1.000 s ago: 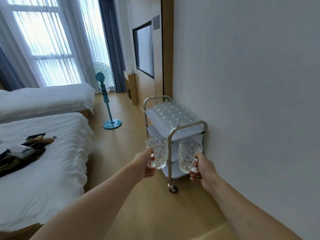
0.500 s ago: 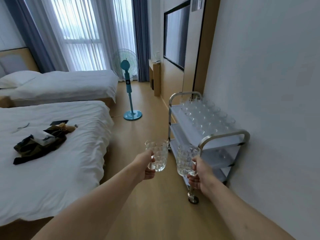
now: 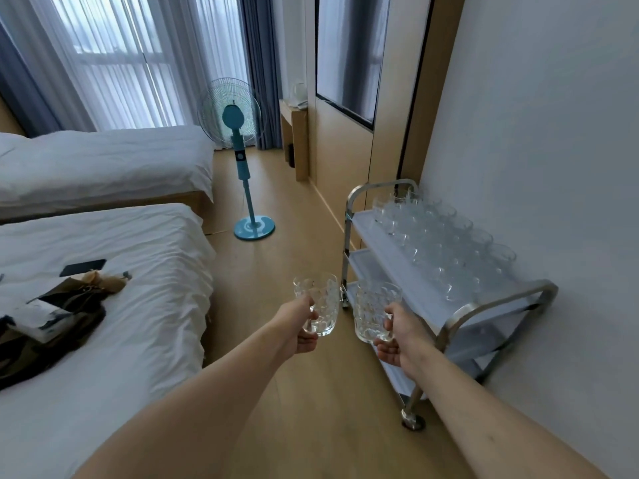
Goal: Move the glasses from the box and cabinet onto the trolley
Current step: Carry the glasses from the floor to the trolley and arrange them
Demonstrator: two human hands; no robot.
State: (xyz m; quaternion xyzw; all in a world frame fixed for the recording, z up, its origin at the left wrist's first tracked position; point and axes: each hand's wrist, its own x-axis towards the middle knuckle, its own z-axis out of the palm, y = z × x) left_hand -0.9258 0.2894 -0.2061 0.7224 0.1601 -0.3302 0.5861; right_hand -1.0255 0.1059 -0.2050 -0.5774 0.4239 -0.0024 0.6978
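Two white beds (image 3: 103, 305) fill the left. The trolley (image 3: 498, 305) stands against the wall, its top shelf crowded with glasses (image 3: 439, 243). Beside it, the left hand (image 3: 299, 326) grips one mug (image 3: 320, 304), the right hand (image 3: 403, 337) another mug (image 3: 371, 311).

— From where is the room seen?
— A single head-worn wide-angle view is given, aimed forward and down along both outstretched forearms. The trolley (image 3: 446, 305) is caught close by at 2 o'clock, the nearer bed (image 3: 103, 323) at 9 o'clock, the standing fan (image 3: 238, 133) farther off near 12.
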